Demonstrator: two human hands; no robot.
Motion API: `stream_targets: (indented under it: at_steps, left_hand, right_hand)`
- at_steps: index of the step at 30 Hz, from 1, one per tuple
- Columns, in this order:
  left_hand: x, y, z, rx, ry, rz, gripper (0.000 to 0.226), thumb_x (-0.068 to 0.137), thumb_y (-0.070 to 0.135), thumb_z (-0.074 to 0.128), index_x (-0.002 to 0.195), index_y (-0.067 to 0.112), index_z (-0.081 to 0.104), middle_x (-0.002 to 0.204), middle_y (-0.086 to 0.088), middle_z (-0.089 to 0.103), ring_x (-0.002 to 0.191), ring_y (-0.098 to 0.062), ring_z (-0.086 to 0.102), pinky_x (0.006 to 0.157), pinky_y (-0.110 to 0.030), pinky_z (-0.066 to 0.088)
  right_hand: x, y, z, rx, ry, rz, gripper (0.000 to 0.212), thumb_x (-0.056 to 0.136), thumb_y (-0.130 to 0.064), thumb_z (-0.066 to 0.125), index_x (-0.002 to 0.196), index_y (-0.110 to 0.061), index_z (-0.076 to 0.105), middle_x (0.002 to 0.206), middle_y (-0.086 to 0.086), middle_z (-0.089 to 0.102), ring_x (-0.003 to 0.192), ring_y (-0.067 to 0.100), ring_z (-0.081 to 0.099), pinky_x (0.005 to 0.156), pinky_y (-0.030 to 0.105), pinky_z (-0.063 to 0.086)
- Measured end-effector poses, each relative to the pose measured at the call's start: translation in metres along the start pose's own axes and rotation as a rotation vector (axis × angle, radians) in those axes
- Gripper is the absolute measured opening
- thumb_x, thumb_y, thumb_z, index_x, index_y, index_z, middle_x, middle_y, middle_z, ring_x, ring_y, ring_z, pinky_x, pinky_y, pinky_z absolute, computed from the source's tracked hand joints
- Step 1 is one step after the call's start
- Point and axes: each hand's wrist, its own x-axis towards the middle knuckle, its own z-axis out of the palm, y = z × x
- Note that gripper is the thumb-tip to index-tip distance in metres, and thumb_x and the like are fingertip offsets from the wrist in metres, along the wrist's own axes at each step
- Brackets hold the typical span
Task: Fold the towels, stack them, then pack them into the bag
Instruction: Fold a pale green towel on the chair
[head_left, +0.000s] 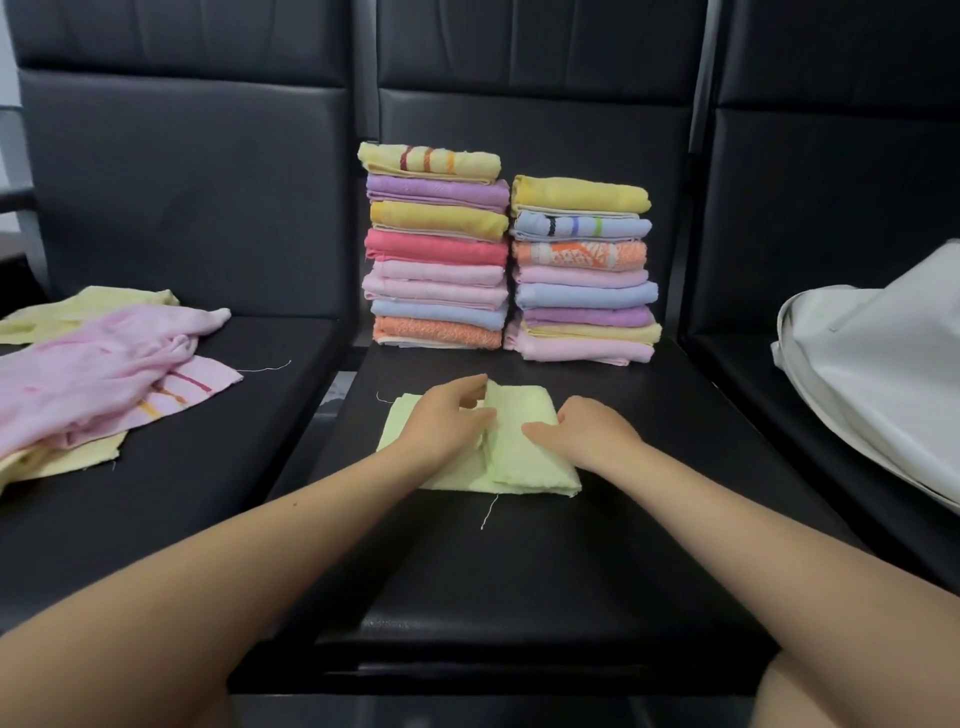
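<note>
A light green towel (524, 457) lies partly folded on the middle black seat (519, 571). My left hand (447, 421) pinches a raised edge of the towel near its centre fold. My right hand (582, 431) rests on the folded right half with its fingers pressing down. Behind the towel stand two stacks of folded towels: a taller left stack (436, 249) and a right stack (584, 270). A white bag (883, 364) lies on the seat to the right.
Unfolded pink towels (93, 374) and pale yellow towels (78, 312) lie in a heap on the left seat. Black padded seat backs (208, 182) rise behind everything. A loose thread (488, 512) trails from the green towel's near edge.
</note>
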Motion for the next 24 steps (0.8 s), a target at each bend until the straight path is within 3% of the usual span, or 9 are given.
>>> stream_targets:
  at_steps: [3, 6, 8, 11, 13, 16, 19, 21, 24]
  left_hand:
    - [0.004, -0.001, 0.000, 0.021, -0.022, 0.022, 0.053, 0.092, 0.012, 0.059, 0.143, 0.017, 0.046, 0.138, 0.000, 0.055, 0.125, -0.011, 0.050, 0.107, -0.025, 0.035]
    - [0.007, -0.010, -0.001, 0.474, -0.055, 0.115, 0.058, 0.093, 0.025, 0.058, 0.147, 0.019, 0.039, 0.144, -0.001, 0.048, 0.133, -0.021, 0.041, 0.110, -0.034, 0.032]
    - [0.007, -0.015, -0.004, 0.635, -0.052, 0.133, 0.057, 0.094, 0.035, 0.055, 0.147, 0.021, 0.038, 0.145, -0.004, 0.047, 0.135, -0.025, 0.037, 0.110, -0.039, 0.031]
    - [0.003, -0.013, -0.015, 0.668, -0.024, 0.146, 0.050, 0.097, 0.034, 0.050, 0.144, 0.022, 0.040, 0.144, -0.004, 0.045, 0.136, -0.025, 0.034, 0.110, -0.041, 0.030]
    - [0.002, -0.009, -0.024, 0.583, 0.008, 0.154, 0.040, 0.097, 0.029, 0.050, 0.137, 0.022, 0.050, 0.136, -0.004, 0.051, 0.129, -0.024, 0.042, 0.107, -0.040, 0.036]
    - [0.003, -0.006, -0.030, 0.229, 0.051, 0.006, 0.025, 0.099, 0.022, 0.046, 0.113, 0.018, 0.065, 0.114, -0.002, 0.064, 0.097, -0.017, 0.059, 0.089, -0.033, 0.048]
    - [0.002, 0.002, -0.025, -0.223, -0.021, -0.267, 0.040, 0.104, 0.032, 0.035, 0.105, 0.007, 0.066, 0.090, -0.009, 0.068, 0.066, -0.019, 0.058, 0.065, -0.030, 0.051]
    - [0.001, 0.002, -0.023, -0.241, -0.059, -0.327, 0.048, 0.102, 0.043, 0.036, 0.113, 0.007, 0.065, 0.096, -0.008, 0.069, 0.080, -0.021, 0.064, 0.073, -0.030, 0.052]
    - [-0.001, -0.004, -0.022, -0.187, -0.105, -0.244, 0.029, 0.096, 0.031, 0.054, 0.113, 0.010, 0.067, 0.109, -0.008, 0.068, 0.099, -0.021, 0.063, 0.090, -0.035, 0.050]
  right_hand:
    - [-0.002, -0.005, 0.006, -0.090, 0.026, -0.012, 0.044, 0.095, -0.059, 0.041, 0.098, -0.017, 0.053, 0.099, -0.001, 0.058, 0.092, 0.021, 0.057, 0.068, 0.031, 0.042]
    - [-0.006, -0.006, 0.010, -0.183, 0.120, -0.035, 0.051, 0.099, -0.055, 0.033, 0.115, -0.013, 0.058, 0.116, 0.002, 0.062, 0.109, 0.024, 0.058, 0.087, 0.035, 0.040]
    - [-0.005, -0.006, 0.011, -0.167, 0.136, -0.054, 0.047, 0.100, -0.052, 0.033, 0.109, -0.014, 0.059, 0.110, 0.002, 0.062, 0.106, 0.025, 0.059, 0.081, 0.034, 0.040]
    - [0.001, -0.005, 0.003, 0.038, 0.138, -0.057, 0.036, 0.098, -0.044, 0.040, 0.075, -0.016, 0.045, 0.080, -0.004, 0.048, 0.087, 0.024, 0.053, 0.061, 0.031, 0.035]
    - [0.001, -0.006, -0.008, 0.231, 0.172, -0.048, 0.037, 0.096, -0.034, 0.046, 0.065, -0.017, 0.037, 0.069, -0.003, 0.039, 0.072, 0.021, 0.045, 0.053, 0.029, 0.026]
    - [-0.005, -0.009, -0.020, 0.634, 0.216, -0.052, 0.030, 0.093, -0.028, 0.056, 0.073, -0.005, 0.055, 0.072, 0.002, 0.050, 0.070, 0.018, 0.048, 0.059, 0.028, 0.033]
    - [-0.020, -0.017, -0.027, 1.104, -0.091, -0.172, 0.023, 0.096, -0.028, 0.056, 0.096, -0.007, 0.065, 0.087, 0.004, 0.063, 0.076, 0.016, 0.061, 0.061, 0.025, 0.046]
    - [-0.026, -0.020, -0.026, 1.159, -0.285, -0.251, 0.022, 0.099, -0.028, 0.053, 0.094, -0.010, 0.064, 0.092, 0.007, 0.071, 0.082, 0.019, 0.069, 0.063, 0.027, 0.051]
    - [-0.025, -0.024, -0.023, 1.079, -0.242, -0.230, 0.022, 0.100, -0.022, 0.050, 0.090, -0.009, 0.064, 0.087, 0.008, 0.071, 0.078, 0.019, 0.070, 0.062, 0.024, 0.051]
